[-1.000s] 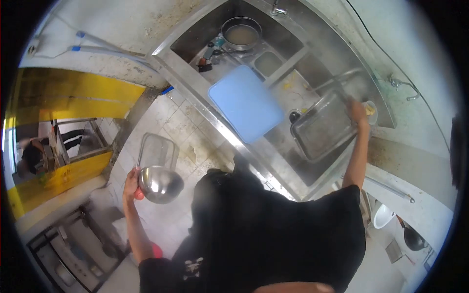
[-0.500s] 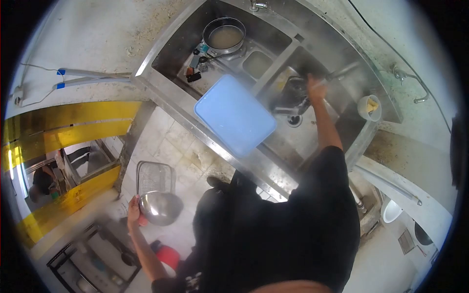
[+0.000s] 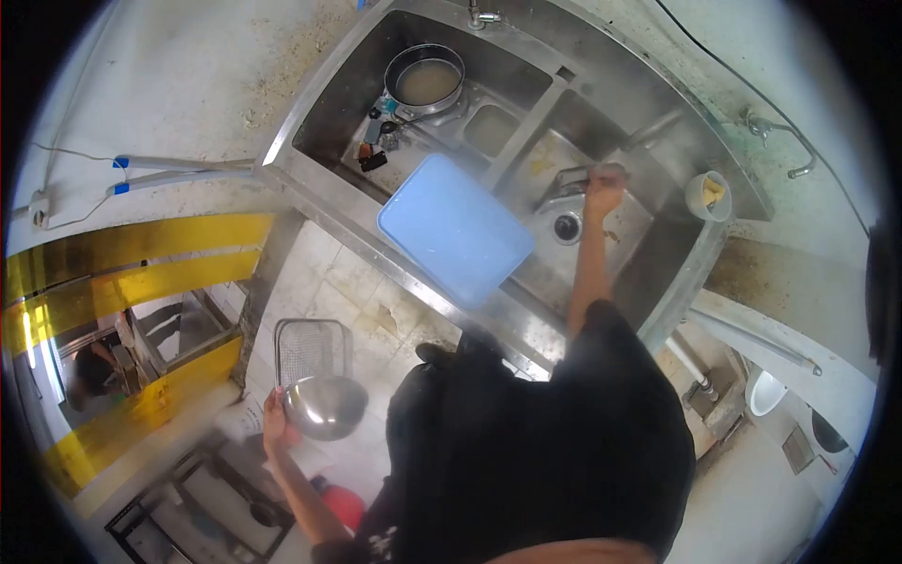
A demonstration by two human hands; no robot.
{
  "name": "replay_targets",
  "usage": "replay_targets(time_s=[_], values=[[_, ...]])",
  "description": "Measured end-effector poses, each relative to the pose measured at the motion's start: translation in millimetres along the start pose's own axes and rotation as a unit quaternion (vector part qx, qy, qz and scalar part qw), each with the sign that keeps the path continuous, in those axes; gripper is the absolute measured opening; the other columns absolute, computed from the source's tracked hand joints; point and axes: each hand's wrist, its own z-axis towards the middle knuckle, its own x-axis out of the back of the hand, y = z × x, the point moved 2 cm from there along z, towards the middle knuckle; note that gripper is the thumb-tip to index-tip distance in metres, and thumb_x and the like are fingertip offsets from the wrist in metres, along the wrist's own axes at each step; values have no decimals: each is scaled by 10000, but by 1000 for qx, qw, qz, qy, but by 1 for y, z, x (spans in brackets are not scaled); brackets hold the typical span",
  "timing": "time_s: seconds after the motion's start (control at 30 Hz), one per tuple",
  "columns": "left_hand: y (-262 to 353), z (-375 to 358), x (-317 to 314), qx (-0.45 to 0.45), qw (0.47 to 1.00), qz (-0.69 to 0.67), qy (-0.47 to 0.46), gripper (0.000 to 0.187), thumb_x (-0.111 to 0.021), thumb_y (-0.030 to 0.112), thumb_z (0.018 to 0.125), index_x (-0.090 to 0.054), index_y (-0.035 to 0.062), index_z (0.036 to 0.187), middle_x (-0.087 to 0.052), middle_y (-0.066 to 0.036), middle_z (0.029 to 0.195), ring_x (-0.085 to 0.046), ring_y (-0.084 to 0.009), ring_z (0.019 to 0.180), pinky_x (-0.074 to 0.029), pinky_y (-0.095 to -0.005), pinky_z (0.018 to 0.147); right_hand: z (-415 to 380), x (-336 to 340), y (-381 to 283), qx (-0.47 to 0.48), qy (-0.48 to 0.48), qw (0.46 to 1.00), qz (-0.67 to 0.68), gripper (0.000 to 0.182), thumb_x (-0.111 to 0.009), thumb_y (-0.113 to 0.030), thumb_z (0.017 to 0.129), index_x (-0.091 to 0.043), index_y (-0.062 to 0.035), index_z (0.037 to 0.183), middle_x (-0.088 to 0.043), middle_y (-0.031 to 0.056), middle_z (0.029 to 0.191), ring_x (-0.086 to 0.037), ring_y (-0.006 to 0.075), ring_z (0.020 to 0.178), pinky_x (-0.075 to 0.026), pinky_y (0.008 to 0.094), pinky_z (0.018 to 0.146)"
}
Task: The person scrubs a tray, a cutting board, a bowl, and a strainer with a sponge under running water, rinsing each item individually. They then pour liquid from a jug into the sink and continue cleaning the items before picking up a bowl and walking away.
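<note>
At the lower left, my left hand (image 3: 274,420) grips the rim of a shiny metal bowl (image 3: 327,410), held out over the floor beside me. A wire mesh basket (image 3: 310,346) shows just beyond the bowl, which overlaps its near end. My right hand (image 3: 606,191) reaches into the right sink basin (image 3: 639,211), fingers curled round a shiny metal piece (image 3: 569,180) seen nearly edge-on; I cannot tell its kind. Below that hand lies the round drain (image 3: 567,227). Yellowish scraps (image 3: 542,158) lie on the basin floor.
A blue plastic lid or tray (image 3: 456,230) lies across the sink's front edge and divider. The left basin holds a round pan of cloudy water (image 3: 426,80) and small items (image 3: 374,155). A white bowl with yellow pieces (image 3: 708,195) sits at right. A black rack (image 3: 193,503) stands lower left.
The dark metal piece in the right basin has turned edge-on, uncovering more of the drain; my right hand moved slightly down. The view shifted a little, with my left hand still on the bowl.
</note>
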Motion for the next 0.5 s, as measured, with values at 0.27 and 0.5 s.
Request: replay_targets(time_s=[0.27,0.5], values=[[-30,9,21,8,1000,7,-20,424,-437,335,986,-525,-60,1111,-632,-108,923,-617,-181,789,-519,-287,721,-20,-3,-51,-241,-24,970,25,315,-666,-250,862,-598,8,1031,-573,0,780,-504,95,661,-418,257,579],[-6,-6,-1,55,998,-22,10,384,-392,286,1002,-520,-57,1118,-626,-128,952,-622,-202,819,-537,-337,719,-26,16,-37,-243,34,935,257,262,-517,-226,953,-610,-3,1054,-622,47,947,-582,152,844,-474,290,739]])
